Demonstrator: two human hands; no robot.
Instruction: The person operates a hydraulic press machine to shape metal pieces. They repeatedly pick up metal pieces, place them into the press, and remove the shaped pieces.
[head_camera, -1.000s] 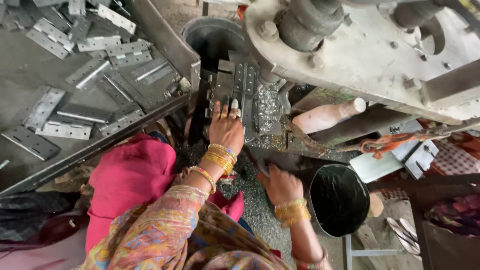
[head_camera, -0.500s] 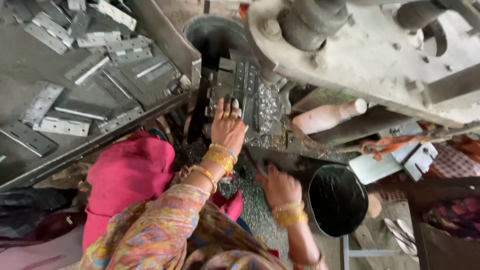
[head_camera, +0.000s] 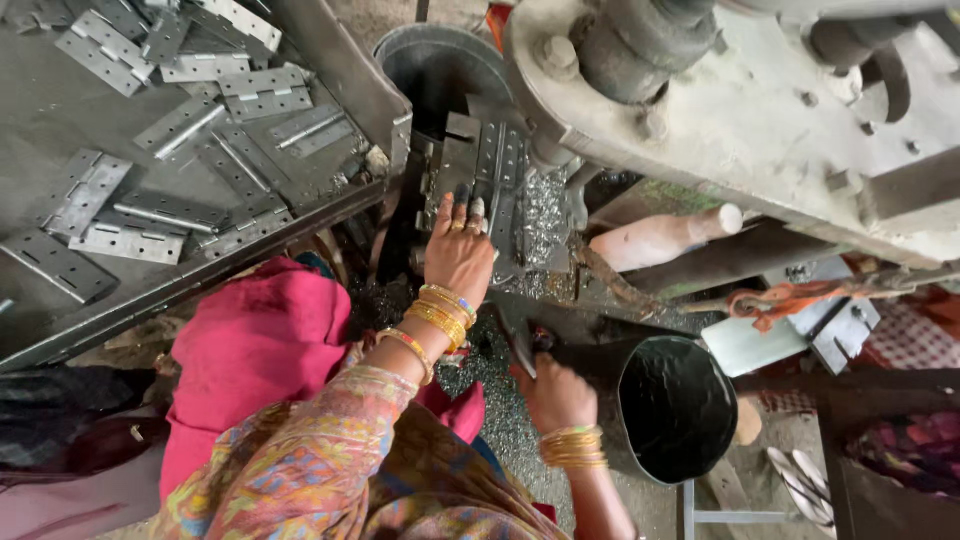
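My left hand (head_camera: 460, 255), with gold bangles on the wrist, reaches forward onto the die bed (head_camera: 500, 185) of a heavy grey press (head_camera: 740, 110). Its fingertips press on a grey perforated hinge plate (head_camera: 478, 205) lying on the die. My right hand (head_camera: 555, 395), also with bangles, sits lower and is closed in a fist around a dark lever (head_camera: 520, 345) beside a black bucket (head_camera: 678, 405). Small metal punchings (head_camera: 545, 215) cover the bed around the die.
A sloped steel tray (head_camera: 60, 150) at the left holds several grey hinge plates (head_camera: 130, 240). A grey metal bucket (head_camera: 440, 65) stands behind the die. A pink cloth (head_camera: 250, 350) covers my lap. An orange cord (head_camera: 790, 295) and a pale wooden handle (head_camera: 665, 235) lie at the right.
My right hand has dropped slightly and closed from spread fingers into a fist on the lever. My left hand has stayed on the plate at the die.
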